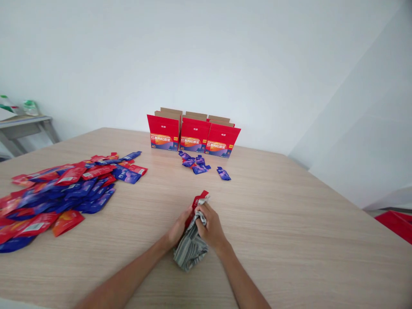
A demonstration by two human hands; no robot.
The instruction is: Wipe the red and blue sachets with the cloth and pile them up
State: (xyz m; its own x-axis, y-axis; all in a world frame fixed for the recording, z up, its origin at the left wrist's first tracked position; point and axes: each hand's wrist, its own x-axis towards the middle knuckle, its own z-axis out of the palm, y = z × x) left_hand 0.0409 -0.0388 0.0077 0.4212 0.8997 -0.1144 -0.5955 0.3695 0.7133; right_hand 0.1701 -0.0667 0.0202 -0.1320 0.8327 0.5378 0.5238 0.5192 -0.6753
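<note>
Near the front middle of the table, my left hand is closed round a red pouch, whose narrow top points away from me. My right hand grips a grey striped cloth and presses it against the upper part of the pouch. The cloth hangs down between my hands and covers much of the pouch, so its lower part is hidden.
A heap of red and blue pouches spreads over the table's left side. Three open red boxes stand in a row at the back. Several small purple pouches lie before them, with one purple sachet apart. A side table stands far left.
</note>
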